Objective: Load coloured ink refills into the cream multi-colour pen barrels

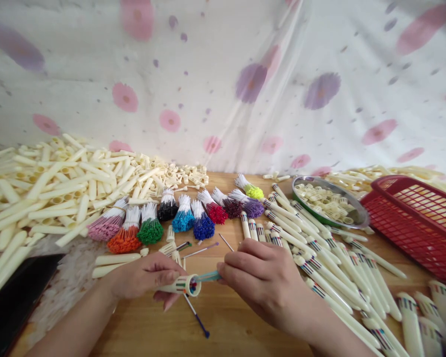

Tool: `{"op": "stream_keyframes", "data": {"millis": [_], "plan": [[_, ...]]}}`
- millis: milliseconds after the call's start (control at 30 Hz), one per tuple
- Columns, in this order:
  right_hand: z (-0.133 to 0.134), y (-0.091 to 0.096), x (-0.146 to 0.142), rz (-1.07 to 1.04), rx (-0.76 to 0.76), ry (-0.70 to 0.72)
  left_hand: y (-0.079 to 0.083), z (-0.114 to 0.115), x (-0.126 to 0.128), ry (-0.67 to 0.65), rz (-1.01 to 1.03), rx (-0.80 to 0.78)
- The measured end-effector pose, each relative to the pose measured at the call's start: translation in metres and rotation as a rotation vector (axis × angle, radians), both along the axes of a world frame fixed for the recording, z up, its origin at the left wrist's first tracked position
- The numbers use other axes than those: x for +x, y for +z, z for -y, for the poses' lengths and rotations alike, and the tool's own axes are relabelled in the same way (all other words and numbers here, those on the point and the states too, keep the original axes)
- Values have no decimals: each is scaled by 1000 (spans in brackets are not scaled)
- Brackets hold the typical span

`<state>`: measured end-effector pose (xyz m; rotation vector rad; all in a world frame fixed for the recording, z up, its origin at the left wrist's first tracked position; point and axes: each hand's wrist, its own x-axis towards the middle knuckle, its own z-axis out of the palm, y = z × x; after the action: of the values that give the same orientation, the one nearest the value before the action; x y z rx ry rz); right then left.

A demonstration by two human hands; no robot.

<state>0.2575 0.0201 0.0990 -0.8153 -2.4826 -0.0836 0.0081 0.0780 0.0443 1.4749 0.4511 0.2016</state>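
My left hand is closed round a cream multi-colour pen barrel, its open end turned to the right. Coloured refill ends show inside that opening. Pinched in my right hand is a thin light-blue tool that looks like tweezers, its tip at the mouth of the barrel. Below the barrel, a refill with a dark blue end lies on the table. Behind my left hand are a small slotted cream part and several loose refills, one of them purple-ended.
Refill bundles sorted by colour, such as green and red, stand in a row behind. Cream tubes are heaped left, above a black flat object. Slotted pens, a metal bowl and a red basket are right.
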Motion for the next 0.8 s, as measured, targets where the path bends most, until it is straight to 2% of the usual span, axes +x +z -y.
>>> {"op": "stream_keyframes", "data": {"millis": [267,433,600,733,800], "plan": [[1,1,0,-11,-18,16,-5,0,-2,18,24,-2],[2,2,-1,-39,-39,9,-2,-1,0,54,-1,59],[2,2,-2,-82,-43,-58,0,0,4,231,-35,102],[1,1,-3,-104,-54,-127,4,5,6,428,-141,165],[1,1,-3,-116,-65,-135,8,8,8,485,-188,209]]}}
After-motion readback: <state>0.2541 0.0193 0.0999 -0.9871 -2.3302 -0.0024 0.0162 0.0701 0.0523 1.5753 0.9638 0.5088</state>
